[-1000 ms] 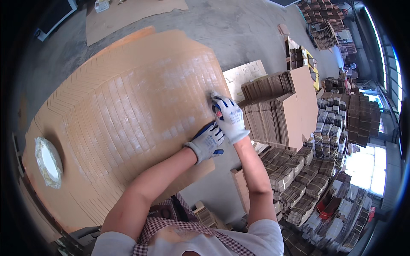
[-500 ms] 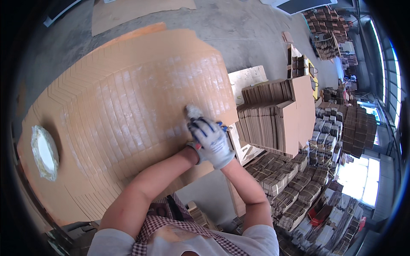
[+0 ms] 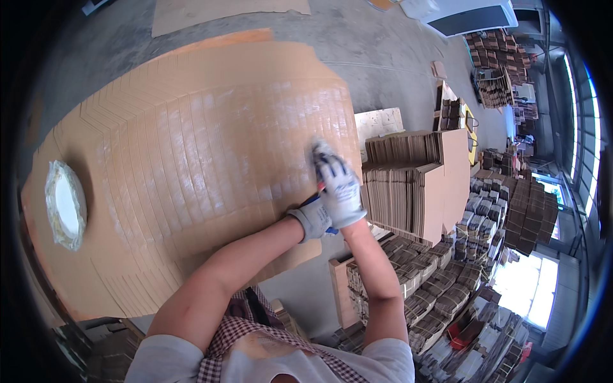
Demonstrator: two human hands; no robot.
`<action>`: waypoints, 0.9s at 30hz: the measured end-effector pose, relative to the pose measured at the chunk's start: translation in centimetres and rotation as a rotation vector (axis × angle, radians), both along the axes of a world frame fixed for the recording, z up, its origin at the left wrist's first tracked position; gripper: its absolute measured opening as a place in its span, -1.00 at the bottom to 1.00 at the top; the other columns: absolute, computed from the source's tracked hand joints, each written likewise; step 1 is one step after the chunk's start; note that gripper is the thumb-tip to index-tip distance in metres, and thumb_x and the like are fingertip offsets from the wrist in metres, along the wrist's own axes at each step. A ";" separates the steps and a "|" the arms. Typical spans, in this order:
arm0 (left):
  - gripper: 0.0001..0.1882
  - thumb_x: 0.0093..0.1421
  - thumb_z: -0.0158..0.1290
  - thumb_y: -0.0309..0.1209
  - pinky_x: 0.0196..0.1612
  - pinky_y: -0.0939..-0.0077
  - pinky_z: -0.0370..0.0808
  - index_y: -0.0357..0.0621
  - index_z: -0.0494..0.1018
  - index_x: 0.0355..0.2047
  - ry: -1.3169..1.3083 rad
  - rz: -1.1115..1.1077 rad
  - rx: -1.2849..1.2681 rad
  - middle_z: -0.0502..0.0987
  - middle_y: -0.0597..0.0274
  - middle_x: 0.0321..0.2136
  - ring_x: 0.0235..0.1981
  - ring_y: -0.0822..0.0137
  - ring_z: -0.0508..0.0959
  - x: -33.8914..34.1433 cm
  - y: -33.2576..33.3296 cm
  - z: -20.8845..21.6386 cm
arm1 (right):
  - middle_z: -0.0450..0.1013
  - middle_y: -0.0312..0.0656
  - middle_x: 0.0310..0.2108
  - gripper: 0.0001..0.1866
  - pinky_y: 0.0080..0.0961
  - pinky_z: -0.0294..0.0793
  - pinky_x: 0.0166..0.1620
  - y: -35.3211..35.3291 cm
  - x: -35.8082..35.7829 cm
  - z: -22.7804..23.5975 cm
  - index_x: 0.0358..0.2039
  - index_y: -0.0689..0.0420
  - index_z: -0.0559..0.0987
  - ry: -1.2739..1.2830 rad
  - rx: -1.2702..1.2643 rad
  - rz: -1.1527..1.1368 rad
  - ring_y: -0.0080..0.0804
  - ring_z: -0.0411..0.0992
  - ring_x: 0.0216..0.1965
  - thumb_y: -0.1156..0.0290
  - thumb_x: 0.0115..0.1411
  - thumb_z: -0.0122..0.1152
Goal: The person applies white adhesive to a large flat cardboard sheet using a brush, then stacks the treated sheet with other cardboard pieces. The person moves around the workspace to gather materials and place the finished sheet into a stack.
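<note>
My right hand (image 3: 340,190), in a white glove with dark blue fingers, is closed round a brush (image 3: 319,146) with a whitish, blurred tip that touches the cardboard. Its handle is mostly hidden in the grip. Beside and partly under the right wrist is my left hand (image 3: 311,218), gloved too, near the cardboard's edge; its fingers are mostly hidden. Fanned, overlapping cardboard sheets (image 3: 211,185) spread before me, with wet whitish streaks across their strips. On their far left stands a round tub (image 3: 66,204) wrapped in clear plastic, white inside.
To the right stands a stack of folded cardboard (image 3: 399,198) beside a pale board (image 3: 378,121). Tied cardboard bundles (image 3: 447,287) fill the lower right. A flat cardboard sheet (image 3: 223,16) lies on the grey floor at the back.
My right hand and the brush have moved to the right over the cardboard sheets. The left hand now shows more from under the right wrist. The view has shifted slightly.
</note>
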State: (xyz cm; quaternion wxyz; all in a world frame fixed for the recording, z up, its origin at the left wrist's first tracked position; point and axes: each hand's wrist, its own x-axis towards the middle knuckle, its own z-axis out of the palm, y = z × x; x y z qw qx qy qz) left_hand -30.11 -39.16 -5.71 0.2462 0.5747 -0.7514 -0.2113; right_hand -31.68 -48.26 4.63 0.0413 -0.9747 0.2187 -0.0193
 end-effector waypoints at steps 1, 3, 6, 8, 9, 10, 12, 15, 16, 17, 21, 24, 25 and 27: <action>-0.42 0.24 -0.11 -0.11 0.35 0.02 -0.03 -0.10 0.31 0.22 -0.192 -0.038 -0.015 0.29 0.08 0.23 0.28 0.05 0.20 0.2 -0.4 1.7 | 0.42 -0.09 0.02 -0.53 -0.21 0.42 0.07 -0.7 -0.5 0.5 -0.02 0.10 0.49 -0.061 0.013 -0.049 -0.08 0.37 0.06 0.53 -0.03 0.19; -0.40 0.27 -0.14 -0.09 0.38 0.07 -0.07 -0.10 0.26 0.25 -0.191 -0.017 -0.014 0.22 0.11 0.30 0.31 0.08 0.16 0.7 -0.6 2.2 | 0.47 -0.10 -0.04 -0.54 -0.22 0.44 0.07 -0.2 0.3 1.9 -0.04 0.10 0.50 -0.256 0.091 -0.082 -0.08 0.43 0.00 0.58 -0.04 0.23; -0.42 0.29 -0.16 -0.10 0.39 0.08 -0.06 -0.14 0.27 0.24 0.095 0.115 -0.017 0.21 0.05 0.29 0.29 0.02 0.19 -0.5 -0.4 -1.0 | 0.48 -0.12 -0.04 -0.51 -0.26 0.45 0.07 4.0 1.1 2.9 -0.05 0.07 0.50 -0.251 0.290 0.044 -0.09 0.44 0.01 0.55 -0.07 0.29; -0.41 0.28 -0.16 -0.04 0.38 0.08 -0.05 -0.12 0.32 0.21 -0.145 0.186 -0.079 0.27 0.05 0.26 0.27 0.02 0.22 -1.4 -1.3 -2.2 | 0.46 -0.09 -0.03 -0.51 -0.26 0.45 0.08 3.8 1.3 1.2 -0.04 0.08 0.50 -0.140 0.210 0.088 -0.09 0.43 0.02 0.57 -0.07 0.28; -0.40 0.27 -0.16 -0.02 0.38 0.07 -0.05 -0.11 0.35 0.19 -0.257 0.207 -0.117 0.30 0.05 0.24 0.26 0.03 0.24 -1.4 -2.0 -1.0 | 0.46 -0.08 -0.03 -0.51 -0.25 0.45 0.08 2.2 0.7 0.9 -0.04 0.08 0.50 -0.106 0.127 0.030 -0.09 0.43 0.02 0.57 -0.07 0.28; -0.38 0.24 -0.14 0.06 0.38 0.05 -0.05 -0.09 0.39 0.15 -0.269 0.048 -0.130 0.35 0.05 0.19 0.26 0.05 0.25 -0.7 -1.6 -0.2 | 0.45 -0.07 -0.03 -0.50 -0.25 0.45 0.08 0.5 0.1 0.7 -0.04 0.09 0.50 -0.072 0.043 -0.028 -0.08 0.42 0.02 0.58 -0.07 0.28; -0.32 0.20 -0.11 0.19 0.39 0.02 -0.08 -0.07 0.45 0.10 -0.309 -0.094 -0.149 0.42 0.11 0.14 0.28 0.10 0.25 0.6 -1.1 2.2 | 0.47 -0.08 -0.08 -0.55 -0.27 0.43 0.09 -1.7 -0.5 2.3 -0.06 0.16 0.52 -0.210 -0.014 -0.199 -0.08 0.43 -0.02 0.60 -0.04 0.22; -0.28 0.20 -0.09 0.20 0.42 0.04 -0.12 -0.09 0.36 0.16 -0.198 -0.187 -0.081 0.36 0.05 0.17 0.31 0.04 0.19 1.4 -0.6 2.8 | 0.52 -0.13 -0.14 -0.61 -0.46 0.46 0.03 0.5 0.3 6.8 -0.07 0.21 0.53 -0.618 0.365 -0.511 -0.33 0.49 -0.10 0.66 0.03 0.25; -0.29 0.20 -0.08 0.19 0.42 0.04 -0.12 -0.08 0.36 0.16 -0.159 -0.190 -0.148 0.36 0.04 0.17 0.31 0.04 0.19 1.5 -0.1 2.8 | 0.54 -0.15 -0.15 -0.64 -0.51 0.47 0.01 1.4 0.5 7.7 -0.08 0.23 0.54 -0.728 0.476 -0.624 -0.42 0.50 -0.13 0.66 0.05 0.26; -0.30 0.19 -0.06 0.18 0.42 0.04 -0.12 -0.07 0.37 0.15 -0.128 -0.191 -0.220 0.35 0.04 0.17 0.31 0.03 0.18 1.8 0.0 3.1 | 0.55 -0.17 -0.17 -0.67 -0.53 0.49 -0.05 2.4 0.9 8.7 -0.09 0.26 0.54 -0.791 0.472 -0.686 -0.51 0.49 -0.16 0.63 0.08 0.28; -0.36 0.22 -0.06 0.14 0.40 0.03 -0.02 -0.09 0.41 0.10 -0.046 -0.200 -0.263 0.36 0.07 0.17 0.31 0.05 0.19 2.2 4.4 8.2 | 0.50 -0.13 -0.09 -0.66 -0.48 0.50 0.00 3.4 1.3 9.3 -0.04 0.35 0.49 -1.157 0.712 -0.838 -0.44 0.48 -0.10 0.67 0.14 0.21; -0.37 0.21 -0.06 0.14 0.40 0.05 0.00 -0.13 0.47 0.02 0.114 -0.116 -0.303 0.38 0.07 0.15 0.30 0.04 0.22 4.5 11.4 10.0 | 0.49 -0.13 -0.13 -0.69 -0.48 0.56 -0.07 5.2 3.4 10.4 -0.02 0.34 0.48 -1.278 0.915 -0.744 -0.43 0.49 -0.17 0.60 0.21 0.16; -0.37 0.22 -0.06 0.14 0.40 0.04 0.01 -0.14 0.47 0.02 0.127 -0.091 -0.307 0.40 0.07 0.14 0.29 0.04 0.23 5.7 14.0 10.6 | 0.49 -0.14 -0.15 -0.71 -0.48 0.59 -0.11 5.8 4.0 10.5 -0.03 0.34 0.48 -1.260 0.995 -0.729 -0.44 0.50 -0.21 0.59 0.23 0.14; -0.37 0.22 -0.06 0.14 0.39 0.03 0.02 -0.15 0.47 0.03 0.147 -0.037 -0.308 0.42 0.07 0.11 0.28 0.05 0.25 9.0 19.2 11.8 | 0.48 -0.16 -0.18 -0.74 -0.48 0.63 -0.21 7.9 6.1 10.9 -0.05 0.32 0.50 -1.202 1.124 -0.704 -0.47 0.50 -0.28 0.56 0.24 0.14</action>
